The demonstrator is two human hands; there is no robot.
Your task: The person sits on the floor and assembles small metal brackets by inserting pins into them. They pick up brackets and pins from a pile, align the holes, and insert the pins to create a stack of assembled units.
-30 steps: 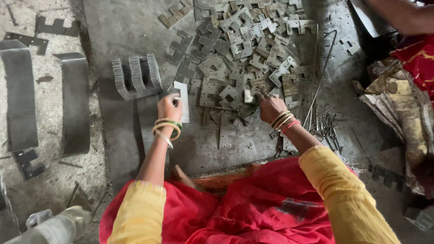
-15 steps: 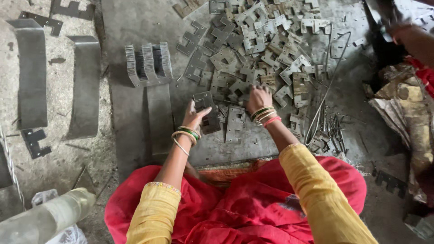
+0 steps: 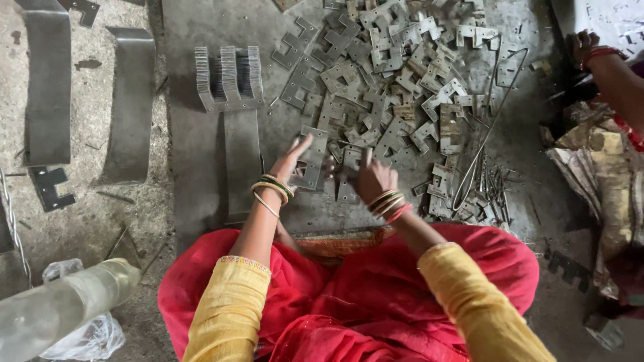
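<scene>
The left hand (image 3: 290, 159) lies with fingers stretched out on a flat grey metal plate (image 3: 311, 159) on the floor, touching it without closing around it, while the right hand (image 3: 373, 177) curls its fingers on another flat plate (image 3: 349, 175) just beside the first. Both plates lie at the near edge of a heap of E-shaped metal stampings (image 3: 396, 74), right of an upright stack of stampings (image 3: 228, 77). Another person's hand (image 3: 582, 47) shows at the far right.
</scene>
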